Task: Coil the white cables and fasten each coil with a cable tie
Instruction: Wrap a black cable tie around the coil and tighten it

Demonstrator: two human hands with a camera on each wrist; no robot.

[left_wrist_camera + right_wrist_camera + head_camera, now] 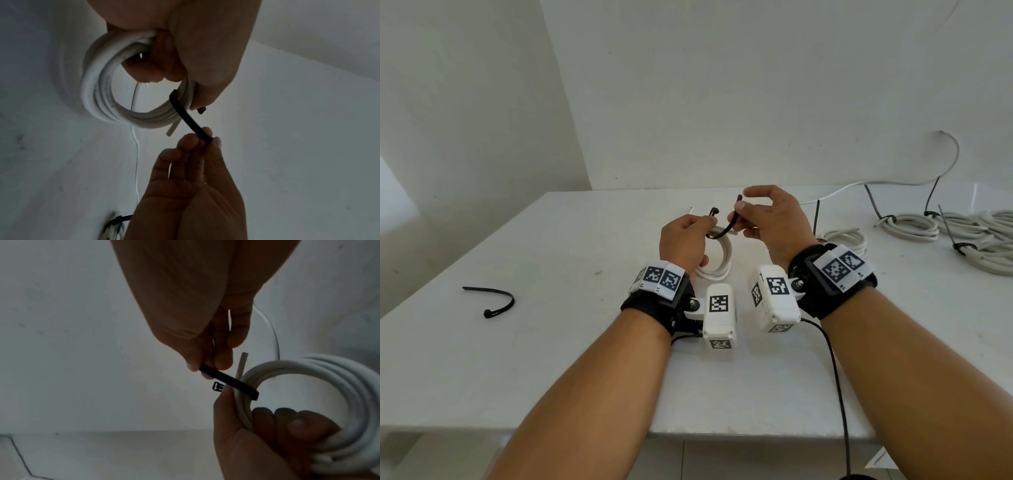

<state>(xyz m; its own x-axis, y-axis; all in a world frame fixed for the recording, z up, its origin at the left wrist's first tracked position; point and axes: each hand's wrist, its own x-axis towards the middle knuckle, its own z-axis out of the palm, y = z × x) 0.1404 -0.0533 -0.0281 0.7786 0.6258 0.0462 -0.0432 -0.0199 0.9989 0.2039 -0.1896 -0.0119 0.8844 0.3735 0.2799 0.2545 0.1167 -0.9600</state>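
My left hand [683, 240] grips a small coil of white cable [717, 262] above the middle of the white table [517, 359]; its fingers curl through the coil [102, 91]. A black cable tie [726, 230] is looped round the coil strands [292, 374]. My right hand [767, 219] pinches the tie's tail [195, 125] between thumb and fingers. The tie's head [217, 387] sticks out free beside my left thumb. The strap [228, 379] crosses the coil's top, and the cable's cut end [241, 363] pokes up behind it.
A spare black cable tie [496, 301] lies on the table's left part. Several tied white coils [914, 226] with upright black tie tails lie at the right. A loose white cable [893, 183] runs along the back edge. A black cord [837, 377] hangs over the front edge.
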